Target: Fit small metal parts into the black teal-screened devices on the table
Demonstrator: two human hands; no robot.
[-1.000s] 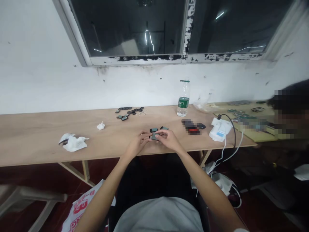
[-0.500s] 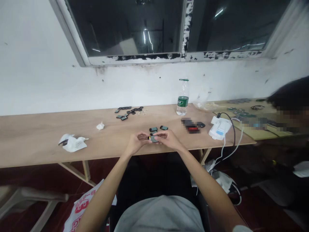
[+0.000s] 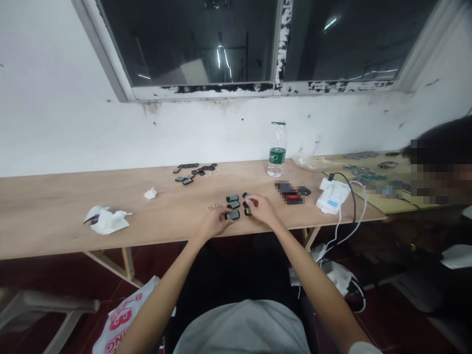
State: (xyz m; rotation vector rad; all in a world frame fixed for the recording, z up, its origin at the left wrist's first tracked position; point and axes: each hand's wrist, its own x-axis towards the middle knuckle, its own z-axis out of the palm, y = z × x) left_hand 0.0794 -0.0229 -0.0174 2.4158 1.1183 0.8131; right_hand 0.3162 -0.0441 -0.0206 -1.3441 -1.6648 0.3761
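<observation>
Not much to read here, honestly. The plastic bag [image 3: 123, 322] on the floor by the person's left arm has big red print on white: one character looks like a "3", with a few more red letters running under it, but the bag is crumpled and cut off, so no full word comes out. The water bottle [image 3: 276, 152] on the table [image 3: 55, 221] has a green label with white markings, too small to make out. The white box [image 3: 332, 199] has a blue patch, unreadable too.
</observation>
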